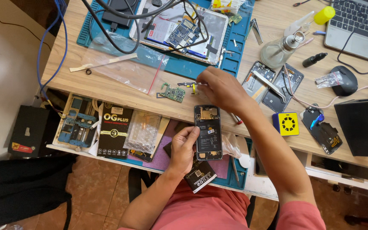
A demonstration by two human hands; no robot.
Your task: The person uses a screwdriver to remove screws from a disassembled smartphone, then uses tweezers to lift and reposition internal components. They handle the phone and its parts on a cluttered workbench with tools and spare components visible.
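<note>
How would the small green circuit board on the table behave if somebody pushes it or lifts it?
The green circuit board is thin and flat, so it would probably slide on the wooden table, not roll. It looks small and light, likely stiff. Its bare parts look fragile. The right hand is near it; the left hand holds an opened phone.

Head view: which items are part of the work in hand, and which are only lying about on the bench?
In hand:
- opened phone, held by the left hand
- small flex part, touched by the right hand
- green circuit board, beside that part

Lying about:
- opened tablet
- laptop
- mouse
- glass bottle
- yellow square box
</note>
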